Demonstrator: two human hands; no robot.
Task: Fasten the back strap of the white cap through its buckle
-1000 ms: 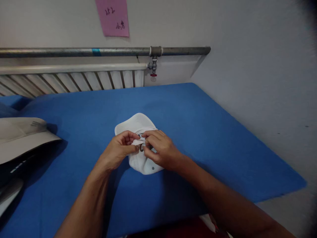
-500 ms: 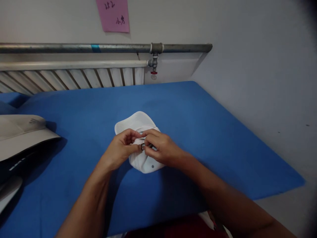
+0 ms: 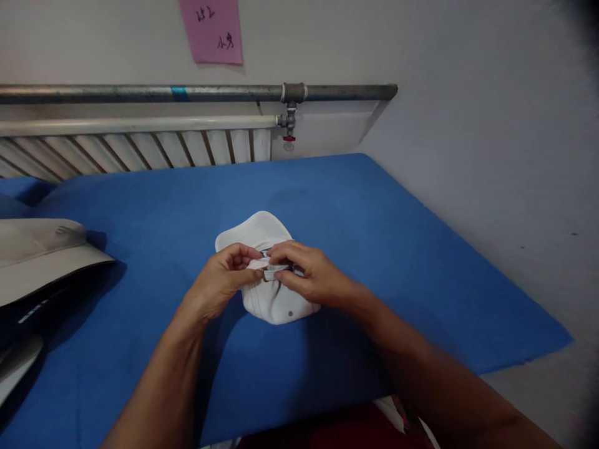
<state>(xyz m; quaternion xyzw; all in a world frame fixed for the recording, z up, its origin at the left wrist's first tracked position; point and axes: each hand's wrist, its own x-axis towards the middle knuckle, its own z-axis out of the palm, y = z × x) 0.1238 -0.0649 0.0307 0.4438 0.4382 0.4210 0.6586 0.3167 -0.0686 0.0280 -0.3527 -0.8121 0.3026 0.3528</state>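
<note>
A white baseball cap (image 3: 269, 305) lies on the blue-covered table in front of me, its brim pointing away to the upper left. Across its back opening runs a white strap (image 3: 271, 273) with a small buckle at its left end. My left hand (image 3: 219, 277) pinches the cap's edge by the buckle between thumb and fingers. On the other side my right hand (image 3: 313, 271) grips the strap with thumb and fingertips. The fingers partly hide the cap's opening.
White caps (image 3: 42, 255) with dark undersides sit at the left on the blue table cover (image 3: 374, 237). Behind the table are a radiator (image 3: 163, 148), a metal pipe (image 3: 224, 93) and a red-handled valve (image 3: 289, 138). A pink note (image 3: 213, 37) hangs on the wall.
My right hand has shifted slightly right, away from the left one, and more of the white strap shows between them. The left hand keeps its pinch.
</note>
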